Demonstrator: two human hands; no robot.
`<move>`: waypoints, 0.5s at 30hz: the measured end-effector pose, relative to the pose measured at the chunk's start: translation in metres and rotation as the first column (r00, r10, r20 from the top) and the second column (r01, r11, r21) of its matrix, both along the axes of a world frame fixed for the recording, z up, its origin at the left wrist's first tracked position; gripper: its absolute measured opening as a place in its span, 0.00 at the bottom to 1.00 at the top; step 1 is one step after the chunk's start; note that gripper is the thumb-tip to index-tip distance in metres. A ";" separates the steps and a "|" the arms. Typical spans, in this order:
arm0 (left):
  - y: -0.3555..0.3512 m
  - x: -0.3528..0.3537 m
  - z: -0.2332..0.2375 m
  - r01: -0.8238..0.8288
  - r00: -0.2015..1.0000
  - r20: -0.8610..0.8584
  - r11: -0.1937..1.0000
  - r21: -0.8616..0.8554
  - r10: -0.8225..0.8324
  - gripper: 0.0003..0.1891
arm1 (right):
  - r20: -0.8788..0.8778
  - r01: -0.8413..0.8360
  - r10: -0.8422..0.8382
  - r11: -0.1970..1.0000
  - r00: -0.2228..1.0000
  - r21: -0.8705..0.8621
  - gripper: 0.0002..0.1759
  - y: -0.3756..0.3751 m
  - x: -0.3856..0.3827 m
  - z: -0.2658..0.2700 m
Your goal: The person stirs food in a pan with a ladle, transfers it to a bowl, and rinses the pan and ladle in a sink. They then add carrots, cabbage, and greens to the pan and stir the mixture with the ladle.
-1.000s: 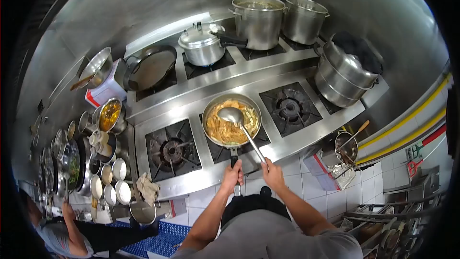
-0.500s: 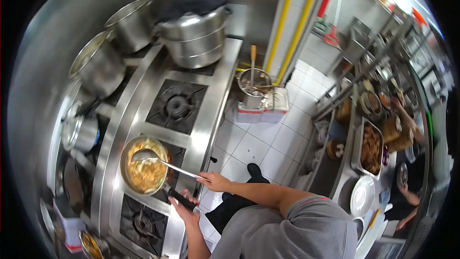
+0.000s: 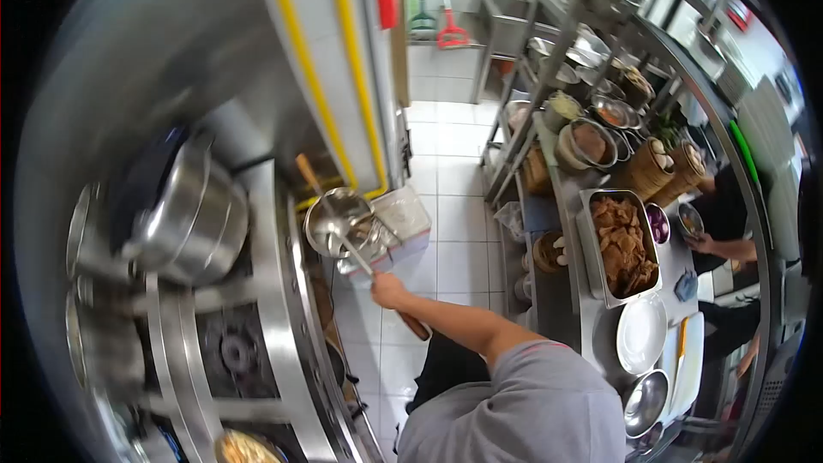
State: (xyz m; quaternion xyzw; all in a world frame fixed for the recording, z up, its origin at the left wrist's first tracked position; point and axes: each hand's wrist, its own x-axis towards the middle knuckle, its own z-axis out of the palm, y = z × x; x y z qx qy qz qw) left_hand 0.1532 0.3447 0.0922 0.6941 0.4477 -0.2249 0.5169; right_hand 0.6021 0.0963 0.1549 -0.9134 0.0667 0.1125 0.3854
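Note:
My right hand [image 3: 390, 290] is closed around the long metal shaft of a ladle [image 3: 357, 257], whose wooden handle end sticks out below my fist. The ladle's far end reaches into a steel pot [image 3: 310, 236] at the side of the stove. Also leaning in that pot is another tool with a wooden handle [image 3: 306, 170]. A pan of yellowish food [image 3: 244, 447] shows only partly at the bottom edge, on the stove. My left hand is out of view.
On the stove [image 3: 279, 291] stands a large steamer pot [image 3: 201, 214]. At right, a counter holds a tray of brown meat [image 3: 619, 244], white plate [image 3: 641, 334], steel bowl [image 3: 647, 403] and bamboo steamers [image 3: 647, 171]. Across it, a co-worker's hand [image 3: 703, 244] holds a small bowl.
The view has swung right. My right hand has brought the ladle from the pan over to the steel pot. My left hand, earlier at the pan's handle, has left the view.

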 end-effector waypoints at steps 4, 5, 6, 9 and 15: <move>-0.014 0.117 0.015 0.019 0.998 0.061 0.999 0.030 -0.021 0.23 | -0.116 -0.182 0.185 0.983 0.976 0.037 0.15 0.001 0.103 -0.022; -0.016 0.144 0.019 0.009 0.996 0.086 0.999 0.031 -0.011 0.22 | -0.217 -0.140 0.196 0.958 0.956 0.250 0.13 -0.003 0.124 -0.016; -0.019 0.170 0.025 -0.010 0.993 0.120 1.000 0.024 0.007 0.22 | -0.304 -0.077 0.231 0.893 0.924 0.444 0.11 -0.004 0.143 -0.021; -0.026 0.251 0.040 -0.052 0.966 0.250 0.997 -0.049 0.063 0.21 | -0.514 0.365 0.256 0.460 0.819 0.810 0.05 0.002 0.180 -0.050; -0.091 0.377 0.076 0.122 0.959 0.277 0.963 -0.240 -0.052 0.19 | -0.543 0.461 0.134 0.387 0.829 0.799 0.11 -0.037 0.198 -0.034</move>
